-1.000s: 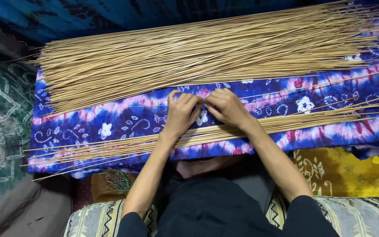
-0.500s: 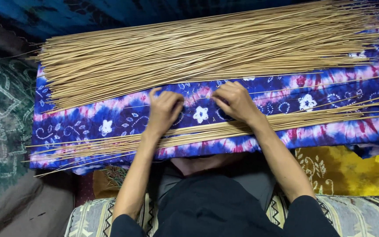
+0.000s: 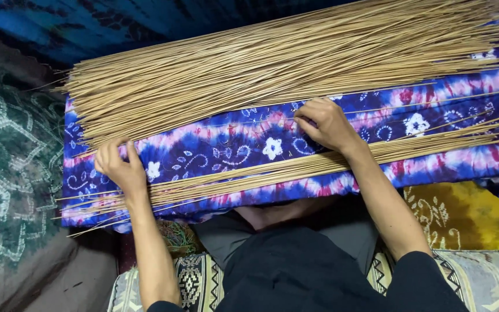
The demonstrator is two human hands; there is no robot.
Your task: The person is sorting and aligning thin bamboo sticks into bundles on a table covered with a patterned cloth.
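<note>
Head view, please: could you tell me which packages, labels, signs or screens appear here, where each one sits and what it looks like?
None: no package, label, sign or screen shows in this view.
Only a large heap of thin tan sticks and a smaller row of sticks lie on a blue, pink and white flowered cloth, with the left hand and right hand resting on it.

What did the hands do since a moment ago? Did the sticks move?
The left hand slid far out to its own side, from the middle of the blue flowered cloth to near the stick ends. The right hand moved up a little, toward the big pile of thin sticks. They were side by side; now they are wide apart. The big pile and the small row of sticks nearer the person look unchanged.
</note>
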